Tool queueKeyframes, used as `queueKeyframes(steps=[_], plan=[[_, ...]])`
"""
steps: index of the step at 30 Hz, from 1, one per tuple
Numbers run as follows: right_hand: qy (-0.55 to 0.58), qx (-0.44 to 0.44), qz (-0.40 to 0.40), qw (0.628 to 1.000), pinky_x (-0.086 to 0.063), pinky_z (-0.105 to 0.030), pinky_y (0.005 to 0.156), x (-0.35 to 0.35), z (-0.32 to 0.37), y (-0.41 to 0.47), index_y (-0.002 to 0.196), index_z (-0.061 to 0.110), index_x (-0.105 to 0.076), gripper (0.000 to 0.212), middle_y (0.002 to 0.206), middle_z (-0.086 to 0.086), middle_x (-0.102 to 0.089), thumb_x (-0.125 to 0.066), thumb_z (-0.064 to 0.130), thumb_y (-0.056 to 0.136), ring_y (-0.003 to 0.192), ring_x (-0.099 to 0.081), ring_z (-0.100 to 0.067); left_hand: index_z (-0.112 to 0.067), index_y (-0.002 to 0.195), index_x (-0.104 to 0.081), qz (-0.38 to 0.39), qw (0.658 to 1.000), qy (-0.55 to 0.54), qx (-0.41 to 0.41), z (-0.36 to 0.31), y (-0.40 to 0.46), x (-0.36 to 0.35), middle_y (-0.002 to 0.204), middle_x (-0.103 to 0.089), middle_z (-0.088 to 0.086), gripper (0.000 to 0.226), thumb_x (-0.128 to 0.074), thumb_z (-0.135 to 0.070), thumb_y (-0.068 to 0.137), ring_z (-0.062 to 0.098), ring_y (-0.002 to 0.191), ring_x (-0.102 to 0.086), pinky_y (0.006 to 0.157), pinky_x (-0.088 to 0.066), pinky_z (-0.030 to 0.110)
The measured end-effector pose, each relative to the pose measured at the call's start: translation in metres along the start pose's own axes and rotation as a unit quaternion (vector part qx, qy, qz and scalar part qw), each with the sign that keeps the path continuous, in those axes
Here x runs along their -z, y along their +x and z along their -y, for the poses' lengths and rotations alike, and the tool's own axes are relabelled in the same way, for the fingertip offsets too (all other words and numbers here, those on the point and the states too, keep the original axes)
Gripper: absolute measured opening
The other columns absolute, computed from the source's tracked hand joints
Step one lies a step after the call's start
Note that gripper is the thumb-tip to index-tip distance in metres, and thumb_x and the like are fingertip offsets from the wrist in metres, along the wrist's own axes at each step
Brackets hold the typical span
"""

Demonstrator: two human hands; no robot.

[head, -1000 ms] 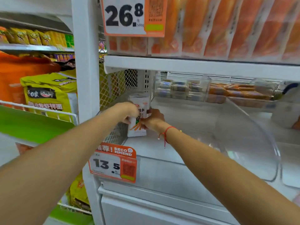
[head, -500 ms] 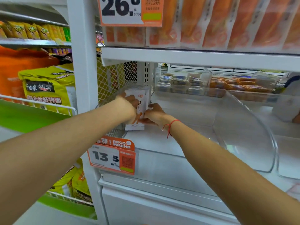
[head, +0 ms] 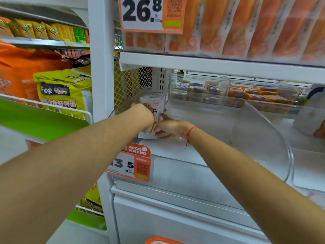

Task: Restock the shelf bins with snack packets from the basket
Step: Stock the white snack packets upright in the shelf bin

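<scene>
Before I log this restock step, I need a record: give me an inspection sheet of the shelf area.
Surface: white shelf, bare behind the packets.
Job's things: white snack packets upright at the bin's left end.
Clutter: nothing seen.
Grippers: left hand and right hand both grip the packets.
Cables: nothing seen.
Surroundings: clear divider; price tag; orange packs above; yellow bags left.

left hand has slid round from the near left edge of the white snack packet across its front face; right hand now sits lower against the packet's right bottom corner, knuckles nearly meeting the left.
</scene>
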State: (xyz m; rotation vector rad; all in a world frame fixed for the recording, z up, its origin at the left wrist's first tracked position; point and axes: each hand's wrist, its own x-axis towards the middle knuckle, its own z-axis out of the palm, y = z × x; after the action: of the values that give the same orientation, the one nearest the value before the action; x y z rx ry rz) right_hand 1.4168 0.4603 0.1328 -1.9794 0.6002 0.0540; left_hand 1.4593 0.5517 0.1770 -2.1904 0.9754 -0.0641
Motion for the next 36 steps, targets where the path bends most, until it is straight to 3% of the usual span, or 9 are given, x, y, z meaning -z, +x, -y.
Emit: queueKeyframes(steps=[6,8,10,13,18,25,29,32,36], plan=[[-0.071,-0.002,-0.026,0.997,-0.045,-0.037,0.102,0.017,0.0,-0.05,0.133,0.003,-0.046,0.038,0.137,-0.015,-0.051,-0.048,0.009,0.096,0.127,-0.049,-0.03,-0.02,0.147,-0.03,-0.088,0.995,-0.039,0.023,0.006,-0.035,0.001,0.152,-0.028,0.007,0.053,-0.043,-0.023,0.096,0.027,0.139,-0.027,0.108,-0.03,0.04],[-0.085,0.021,-0.048,0.995,-0.049,-0.033,0.092,0.021,-0.001,-0.072,0.13,0.003,-0.051,0.035,0.126,-0.015,-0.056,-0.045,0.006,0.096,0.119,-0.055,-0.027,-0.018,0.142,-0.04,-0.156,0.985,-0.072,0.011,0.009,-0.052,0.002,0.145,-0.038,0.008,0.048,-0.044,-0.025,0.095,0.027,0.134,-0.033,0.105,-0.033,0.04],[-0.094,0.071,-0.077,0.99,-0.052,-0.022,0.07,0.023,-0.003,-0.095,0.121,0.005,-0.059,0.03,0.106,-0.01,-0.06,-0.047,0.005,0.095,0.098,-0.064,-0.023,-0.019,0.135,-0.049,-0.21,0.97,-0.119,0.002,0.01,-0.071,0.003,0.137,-0.047,0.007,0.043,-0.046,-0.024,0.092,0.026,0.128,-0.039,0.098,-0.037,0.038],[-0.073,0.146,-0.142,0.976,-0.045,-0.012,0.048,0.026,-0.006,-0.133,0.098,0.012,-0.066,0.011,0.076,0.004,-0.06,-0.056,0.012,0.093,0.059,-0.056,-0.005,-0.025,0.126,-0.057,-0.285,0.926,-0.245,0.008,0.006,-0.104,0.003,0.13,-0.056,0.005,0.039,-0.052,-0.018,0.088,0.025,0.122,-0.047,0.087,-0.044,0.037],[-0.045,0.185,-0.175,0.966,-0.041,-0.012,0.043,0.027,-0.018,-0.207,0.096,0.012,-0.067,0.012,0.065,0.002,-0.061,-0.056,0.008,0.092,0.044,-0.053,0.002,-0.034,0.117,-0.061,-0.346,0.827,-0.443,0.016,-0.016,-0.17,0.005,0.118,-0.065,-0.006,0.031,-0.05,-0.022,0.09,0.025,0.111,-0.058,0.083,-0.046,0.034],[-0.093,0.074,-0.089,0.989,-0.045,-0.011,0.048,-0.004,-0.1,-0.281,0.1,0.013,-0.065,0.019,0.071,-0.001,-0.063,-0.051,0.003,0.093,0.055,-0.056,-0.008,-0.034,0.104,-0.065,-0.254,0.754,-0.606,-0.021,-0.103,-0.228,-0.044,0.108,-0.067,-0.009,0.02,-0.052,-0.028,0.09,0.022,0.096,-0.063,0.085,-0.051,0.038],[-0.14,0.001,-0.024,0.99,-0.045,-0.01,0.049,-0.04,-0.169,-0.301,0.109,0.005,-0.065,0.02,0.076,-0.004,-0.064,-0.053,0.006,0.093,0.055,-0.057,-0.004,-0.036,0.107,-0.063,-0.14,0.789,-0.596,-0.048,-0.165,-0.243,-0.097,0.111,-0.065,-0.01,0.023,-0.047,-0.028,0.092,0.019,0.093,-0.063,0.084,-0.05,0.032],[-0.147,-0.027,0.014,0.989,-0.047,-0.011,0.054,-0.07,-0.212,-0.311,0.112,0.003,-0.065,0.023,0.089,-0.014,-0.067,-0.053,0.006,0.093,0.059,-0.059,-0.006,-0.037,0.107,-0.063,-0.051,0.801,-0.592,-0.076,-0.201,-0.245,-0.133,0.123,-0.062,-0.009,0.025,-0.048,-0.028,0.09,0.018,0.106,-0.061,0.091,-0.049,0.031],[-0.165,-0.061,0.047,0.983,-0.054,-0.04,0.079,-0.113,-0.269,-0.313,0.11,0.013,-0.065,0.021,0.107,-0.02,-0.066,-0.051,0.009,0.094,0.084,-0.063,-0.032,-0.027,0.127,-0.055,0.061,0.819,-0.563,-0.097,-0.239,-0.248,-0.177,0.14,-0.05,0.0,0.035,-0.039,-0.018,0.097,0.023,0.117,-0.054,0.095,-0.046,0.035]])
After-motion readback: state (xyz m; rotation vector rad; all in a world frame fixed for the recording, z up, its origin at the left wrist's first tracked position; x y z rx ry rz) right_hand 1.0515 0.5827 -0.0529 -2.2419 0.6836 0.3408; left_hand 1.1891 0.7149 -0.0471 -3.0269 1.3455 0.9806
